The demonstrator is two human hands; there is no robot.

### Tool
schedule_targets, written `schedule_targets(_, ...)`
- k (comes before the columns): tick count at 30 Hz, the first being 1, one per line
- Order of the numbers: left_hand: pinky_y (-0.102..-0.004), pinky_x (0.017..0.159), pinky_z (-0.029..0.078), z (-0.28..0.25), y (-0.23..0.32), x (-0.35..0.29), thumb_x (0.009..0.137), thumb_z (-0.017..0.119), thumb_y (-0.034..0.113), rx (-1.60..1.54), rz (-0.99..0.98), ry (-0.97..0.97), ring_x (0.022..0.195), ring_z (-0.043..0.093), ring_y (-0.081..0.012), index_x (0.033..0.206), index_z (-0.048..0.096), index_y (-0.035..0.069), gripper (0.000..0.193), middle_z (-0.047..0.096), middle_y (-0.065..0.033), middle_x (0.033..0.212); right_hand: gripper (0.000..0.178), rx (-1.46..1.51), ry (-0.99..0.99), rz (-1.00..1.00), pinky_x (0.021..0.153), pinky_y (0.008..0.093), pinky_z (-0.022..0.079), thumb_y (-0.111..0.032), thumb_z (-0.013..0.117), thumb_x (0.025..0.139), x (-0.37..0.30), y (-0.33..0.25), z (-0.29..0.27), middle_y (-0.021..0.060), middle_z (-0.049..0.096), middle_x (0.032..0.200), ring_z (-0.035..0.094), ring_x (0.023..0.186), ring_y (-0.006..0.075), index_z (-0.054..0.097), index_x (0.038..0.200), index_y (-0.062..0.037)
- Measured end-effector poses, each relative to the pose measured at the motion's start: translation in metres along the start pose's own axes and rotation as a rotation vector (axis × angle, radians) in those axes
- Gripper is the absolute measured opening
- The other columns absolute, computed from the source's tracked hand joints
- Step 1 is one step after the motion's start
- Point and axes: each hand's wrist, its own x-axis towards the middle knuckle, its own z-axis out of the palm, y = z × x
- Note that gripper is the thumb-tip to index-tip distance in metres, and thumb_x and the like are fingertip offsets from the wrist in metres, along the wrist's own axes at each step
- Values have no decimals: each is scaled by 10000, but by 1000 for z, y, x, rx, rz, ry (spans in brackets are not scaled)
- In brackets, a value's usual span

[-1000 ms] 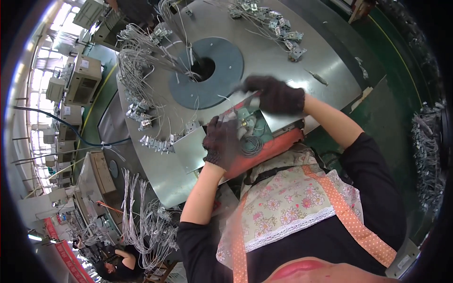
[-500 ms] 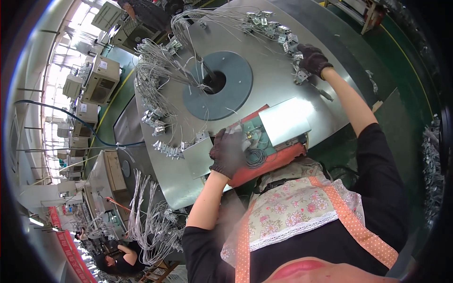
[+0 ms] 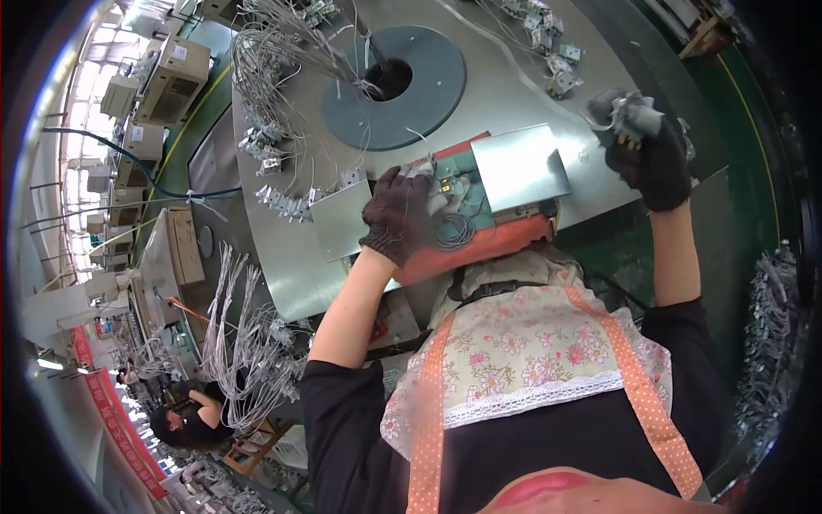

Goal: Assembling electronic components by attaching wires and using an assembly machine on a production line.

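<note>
My right hand (image 3: 652, 167), in a dark knit glove, is raised past the table's right edge. Its fingers are closed round a small silvery metal part (image 3: 635, 116) with a pale wire at it; the exact kind is blurred. My left hand (image 3: 401, 212), gloved too, rests at the left of a green-topped work fixture (image 3: 471, 193). Its fingertips bend over something greyish that I cannot make out. Beside that hand, a coil of grey cable (image 3: 454, 231) lies on the fixture. A shiny metal plate (image 3: 521, 164) covers the fixture's right part, and red cloth (image 3: 479, 251) lines its near side.
The round metal table (image 3: 287, 287) has a blue-grey disc (image 3: 437, 77) and a pole in its middle. Small metal parts (image 3: 548, 38) stand in a row at the far right, others (image 3: 284, 206) at the left. Bundled cables (image 3: 270, 68) hang left; a co-worker (image 3: 193, 415) sits lower left.
My right hand has left the row of metal parts, coming nearer and to the right with a metal part in it. My left hand stays at the fixture. The whole view has shifted.
</note>
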Motion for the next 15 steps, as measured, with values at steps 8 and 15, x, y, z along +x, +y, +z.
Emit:
schedule_targets(8, -483, 1102, 426, -1, 4, -3, 897, 700, 395, -12, -23, 49, 1181, 636, -368, 1311, 615, 14, 569, 690, -197, 1233, 368, -219, -72, -204, 923, 377, 568, -202, 683, 920, -5, 13, 95, 185, 652, 1218, 693, 1036, 242, 611, 1214, 7)
schedule_targets(15, -492, 1090, 433, 1, 1, -3, 883, 708, 388, 6, 12, 39, 1170, 642, -369, 1315, 614, 18, 576, 693, -194, 1223, 508, -224, -199, -222, 914, 461, 585, -334, 619, 987, 12, 40, 77, 204, 652, 1221, 690, 1050, 287, 546, 1374, -12)
